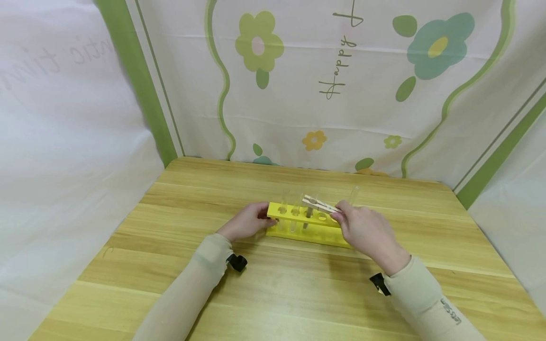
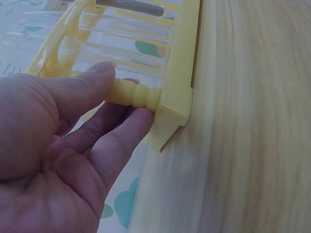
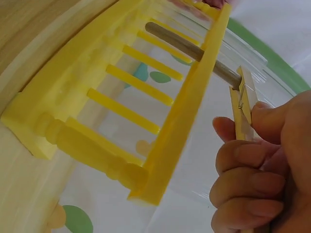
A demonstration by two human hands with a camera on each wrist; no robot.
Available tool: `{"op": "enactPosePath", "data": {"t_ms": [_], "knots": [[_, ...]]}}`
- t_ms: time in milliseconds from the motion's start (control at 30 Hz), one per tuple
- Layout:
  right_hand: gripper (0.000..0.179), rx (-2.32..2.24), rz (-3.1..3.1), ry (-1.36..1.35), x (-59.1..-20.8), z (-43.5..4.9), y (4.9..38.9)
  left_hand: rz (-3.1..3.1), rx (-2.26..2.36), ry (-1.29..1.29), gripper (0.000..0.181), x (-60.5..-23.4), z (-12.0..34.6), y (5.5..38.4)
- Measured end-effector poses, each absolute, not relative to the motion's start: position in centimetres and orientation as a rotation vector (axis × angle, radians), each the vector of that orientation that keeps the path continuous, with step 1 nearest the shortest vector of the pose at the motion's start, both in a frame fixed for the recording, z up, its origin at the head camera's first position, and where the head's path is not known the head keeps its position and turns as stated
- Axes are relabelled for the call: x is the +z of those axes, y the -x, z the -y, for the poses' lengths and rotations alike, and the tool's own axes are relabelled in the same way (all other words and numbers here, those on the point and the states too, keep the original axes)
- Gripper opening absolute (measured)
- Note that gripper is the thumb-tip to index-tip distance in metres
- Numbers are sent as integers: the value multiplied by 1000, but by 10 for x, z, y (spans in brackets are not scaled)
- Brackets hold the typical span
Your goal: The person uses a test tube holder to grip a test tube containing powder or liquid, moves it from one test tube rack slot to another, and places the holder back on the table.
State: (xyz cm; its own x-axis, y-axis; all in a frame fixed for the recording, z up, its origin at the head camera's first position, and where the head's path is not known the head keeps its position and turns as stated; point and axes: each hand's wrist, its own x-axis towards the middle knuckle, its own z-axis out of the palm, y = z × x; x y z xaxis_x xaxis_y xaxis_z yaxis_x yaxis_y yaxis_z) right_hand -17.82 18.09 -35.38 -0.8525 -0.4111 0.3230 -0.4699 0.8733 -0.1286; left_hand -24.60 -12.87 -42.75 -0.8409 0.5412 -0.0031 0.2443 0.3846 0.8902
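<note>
A yellow test tube rack (image 1: 307, 233) stands on the table in the head view. My left hand (image 1: 249, 221) holds its left end, thumb and fingers around the turned end post (image 2: 125, 92). In my right hand (image 1: 368, 232) is a wooden test tube clamp (image 1: 322, 206), gripped between thumb and curled fingers. The clamp's jaws are around the upper part of a test tube with grey-brown contents (image 3: 175, 40). That tube passes through a hole in the rack's top bar. Clear test tubes (image 2: 131, 53) stand in the holes nearer my left hand.
Another clear tube (image 1: 355, 192) sticks up behind my right hand. The wooden table (image 1: 294, 293) extends around the rack. A white cloth with printed flowers (image 1: 290, 118) hangs along the table's back edge, with more white cloth at both sides.
</note>
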Motion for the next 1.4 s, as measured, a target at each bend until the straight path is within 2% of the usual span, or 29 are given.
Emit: {"op": "enactPosePath", "data": {"t_ms": [733,1100,1400], "knots": [[17,353,2539,-725,-321,-183,170,-2355,1438,-700,19,-429,129,246],[13,341,2397,-757,-292,-185,164,-2354,1432,-686,12,-429,130,246],[12,327,2349,-741,-277,-191,163,-2314,1467,-646,22,-429,129,246]]}}
